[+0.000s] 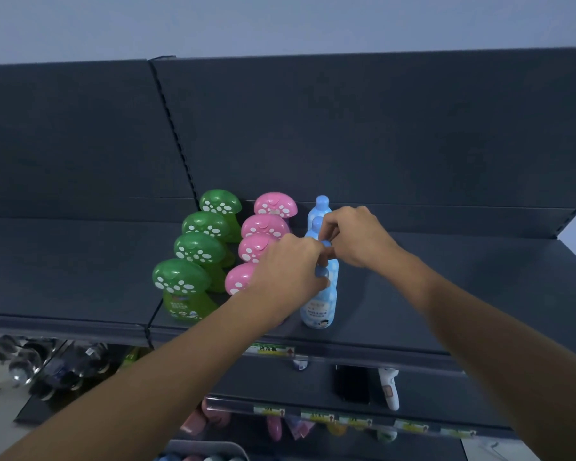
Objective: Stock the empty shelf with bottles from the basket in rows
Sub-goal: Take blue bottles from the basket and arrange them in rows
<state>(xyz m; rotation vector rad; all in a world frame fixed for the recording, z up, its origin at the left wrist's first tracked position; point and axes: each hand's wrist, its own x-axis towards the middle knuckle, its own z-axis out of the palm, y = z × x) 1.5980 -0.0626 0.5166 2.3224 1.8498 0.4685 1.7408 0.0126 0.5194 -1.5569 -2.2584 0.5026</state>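
Straightening the blue row looks to me like the step in hand. My left hand (290, 267) curls its fingers round the neck of the front blue bottle (318, 307), which stands near the front edge of the shelf (446, 294). My right hand (356, 237) pinches the cap of the blue bottle behind it (334, 269). Two more blue bottles (320, 206) stand beyond the right fingers, toward the back panel. To the left of the left fingers run a row of pink bottles (263, 227), then a row of green bottles (198, 251), four in each.

Next, I judge, both hands must let go without tipping the tall bottles, then reach down to the basket (210, 449) and start a row to the right of the fingers.

My hands hide the two gripped caps and part of the front pink bottle. The basket is cut off at the bottom edge and its contents are only blurred colours.
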